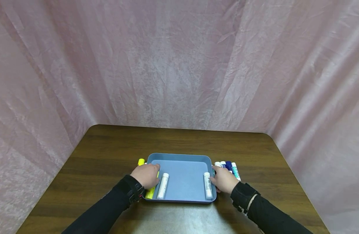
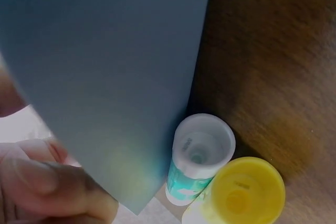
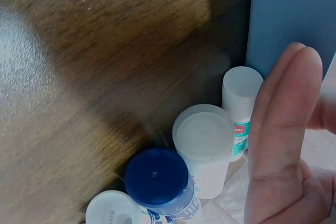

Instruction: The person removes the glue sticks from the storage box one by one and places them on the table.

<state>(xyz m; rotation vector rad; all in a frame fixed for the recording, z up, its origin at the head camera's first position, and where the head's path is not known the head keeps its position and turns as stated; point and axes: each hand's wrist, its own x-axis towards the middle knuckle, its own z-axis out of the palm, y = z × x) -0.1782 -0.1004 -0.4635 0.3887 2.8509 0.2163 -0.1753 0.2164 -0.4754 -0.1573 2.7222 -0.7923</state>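
Observation:
My left hand [image 1: 146, 175] reaches over the left wall of a shallow blue-grey tray [image 1: 182, 156], above a yellow glue stick [image 1: 150, 193] lying along that side. Beside it lies a white glue stick [image 1: 163, 186]. In the left wrist view the tray wall hides part of the hand; nothing shows between thumb and finger. My right hand [image 1: 224, 179] is at the tray's right wall, its fingertips close to another white glue stick [image 1: 208, 186] inside; I cannot tell whether they touch. In the right wrist view its fingers [image 3: 289, 103] are extended, with no object visible in them.
Outside the tray's right wall stand several glue sticks, among them a blue-capped one [image 3: 156, 177] and a white-capped one with a teal label [image 3: 241, 87]. Left of the tray are a yellow-ended stick [image 2: 249, 192] and a white-and-teal one [image 2: 202, 145]. A pink curtain [image 1: 179, 65] hangs behind the wooden table [image 1: 109, 143].

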